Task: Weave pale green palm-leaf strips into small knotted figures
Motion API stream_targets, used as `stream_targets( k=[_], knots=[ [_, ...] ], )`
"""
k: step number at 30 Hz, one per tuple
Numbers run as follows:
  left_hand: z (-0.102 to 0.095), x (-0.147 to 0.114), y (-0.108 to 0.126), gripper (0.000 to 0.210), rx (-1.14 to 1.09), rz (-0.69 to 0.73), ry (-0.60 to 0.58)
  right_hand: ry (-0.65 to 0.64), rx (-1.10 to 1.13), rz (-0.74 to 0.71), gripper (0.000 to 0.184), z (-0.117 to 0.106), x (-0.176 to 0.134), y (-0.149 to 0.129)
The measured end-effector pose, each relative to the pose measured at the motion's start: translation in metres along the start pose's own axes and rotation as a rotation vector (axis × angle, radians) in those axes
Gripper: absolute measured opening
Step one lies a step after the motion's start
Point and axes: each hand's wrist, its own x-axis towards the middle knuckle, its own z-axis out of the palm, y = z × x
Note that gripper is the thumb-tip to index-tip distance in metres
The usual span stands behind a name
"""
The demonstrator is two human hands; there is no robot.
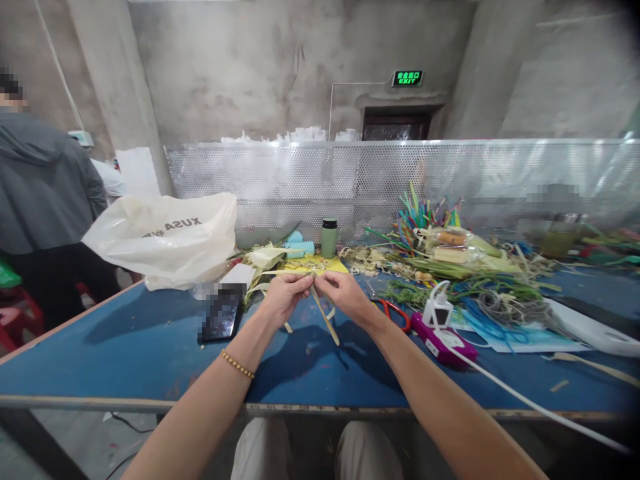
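Both hands meet over the middle of the blue table, fingers pinched close together. Between them is a pale yellow-green plant-leaf strip [327, 320], one end hanging down toward the table. Another length of strip runs left above my left hand [286, 298], which has a beaded bracelet at its wrist. My right hand [344, 295] grips the strip from the other side, thumb and forefinger closed. The small spot where the strips cross is partly hidden by the fingertips. Red-handled scissors [395, 313] lie just right of my right hand.
Left stand a phone [223, 313] and a white plastic bag [170, 233]. Behind are a green bottle [329, 240] and dried leaf pieces [370, 260]. A purple power strip [443, 340] with a white cable, cord bundles [505, 307] and coloured stems fill the right. A person [45, 180] stands far left.
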Motion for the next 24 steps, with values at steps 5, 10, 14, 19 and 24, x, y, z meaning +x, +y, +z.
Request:
stream_targets(
  k=[5,10,14,19,24],
  knots=[
    [0.0040,-0.0050,-0.0010,0.023,0.109,-0.015,-0.121,0.093,0.310,0.220,0.037,-0.0007,0.0021,0.0006],
    [0.0060,-0.0065,-0.0019,0.024,0.112,-0.086,-0.136,0.212,0.244,0.193,0.032,-0.0007,0.0034,-0.0028],
    [0.0058,-0.0055,-0.0034,0.025,0.093,-0.086,-0.102,0.215,0.209,0.184,0.028,0.0002,0.0040,-0.0038],
    [0.0066,-0.0057,-0.0049,0.024,0.112,-0.078,-0.131,0.231,0.213,0.201,0.028,0.0003,0.0041,-0.0023],
    [0.0074,-0.0067,-0.0043,0.022,0.127,-0.044,-0.157,0.255,0.229,0.217,0.031,0.0005,0.0033,-0.0024]
  ],
)
